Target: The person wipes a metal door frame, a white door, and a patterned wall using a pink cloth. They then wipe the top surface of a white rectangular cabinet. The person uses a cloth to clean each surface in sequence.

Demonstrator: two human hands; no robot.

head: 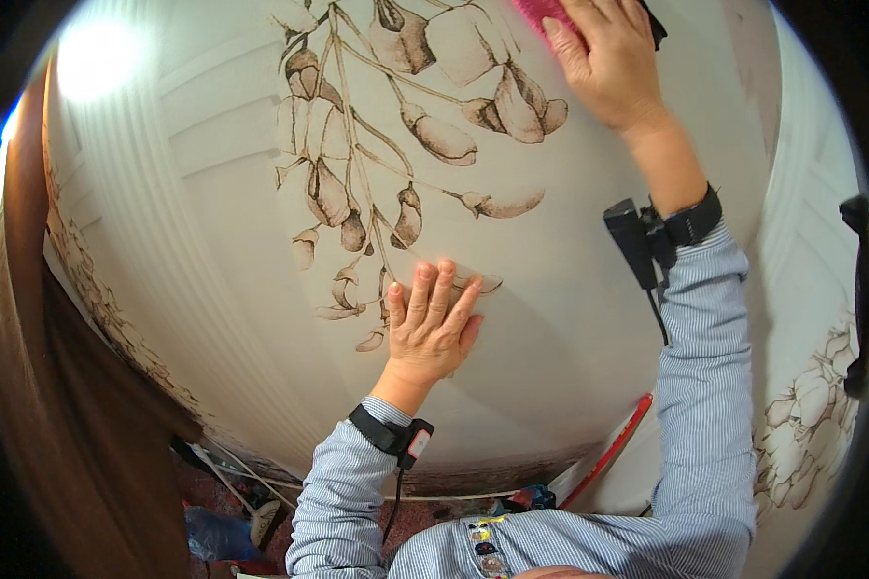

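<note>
My left hand [431, 329] rests flat, fingers apart, on a large pale surface printed with brown drooping flower buds [445, 137], over the lower tip of the stem. At the top right, my right hand [612, 65] lies on a pink cloth [543, 18] against the same surface. A dark edge of something shows beyond its fingers; what it belongs to is cut off by the frame. Both wrists carry black straps with small devices and cables.
A brown curtain [108, 405] hangs at the left. A red strip-like tool [608, 452] leans low at the right. Below are a blue plastic bag [217, 534] and a shoe [264, 522] on a reddish floor. More printed flowers [804, 420] show at the far right.
</note>
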